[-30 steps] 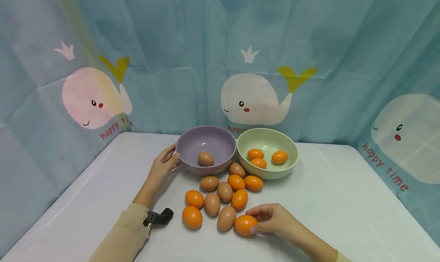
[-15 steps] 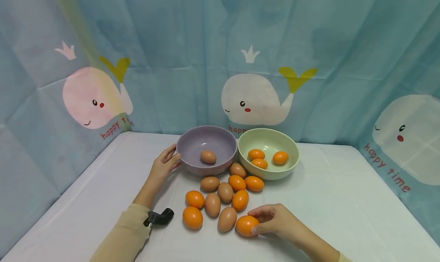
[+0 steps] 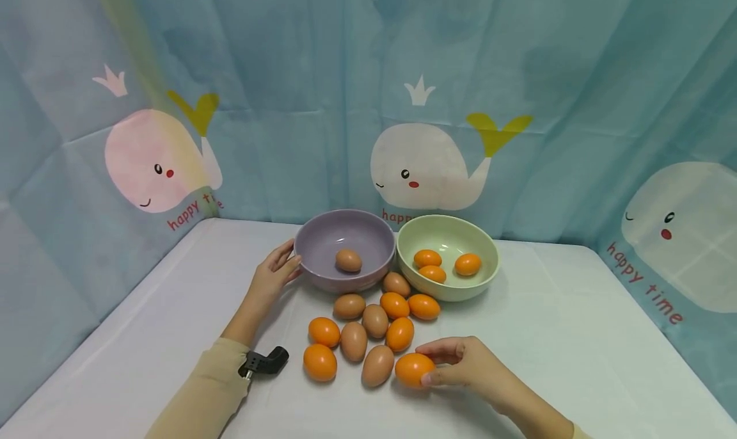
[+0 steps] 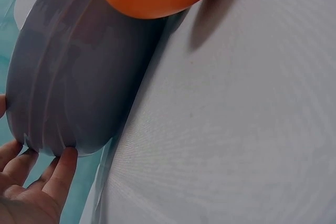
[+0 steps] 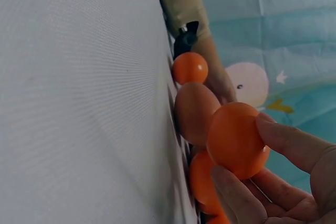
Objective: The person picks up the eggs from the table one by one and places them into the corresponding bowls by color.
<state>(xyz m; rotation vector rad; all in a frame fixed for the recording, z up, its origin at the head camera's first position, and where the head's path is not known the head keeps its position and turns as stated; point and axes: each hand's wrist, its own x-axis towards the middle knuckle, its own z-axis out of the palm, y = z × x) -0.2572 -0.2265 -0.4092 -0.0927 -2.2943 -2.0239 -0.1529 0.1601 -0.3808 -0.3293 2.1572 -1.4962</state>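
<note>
In the head view my right hand pinches an orange egg between thumb and fingers, beside a brown egg. The right wrist view shows that held orange egg close up, slightly off the cloth. My left hand touches the left side of the purple bowl with extended fingers; its fingertips meet the outer wall in the left wrist view. One brown egg lies inside that bowl. Beside it stands a green bowl holding several orange eggs.
Loose brown eggs and orange eggs lie in a cluster in front of the bowls on the white tablecloth. A blue curtain with whale prints hangs behind the table. A black device is on the left wrist.
My right hand has raised the orange egg slightly. The brown egg in the purple bowl has rolled a little away from the near wall. My left hand stays at the bowl.
</note>
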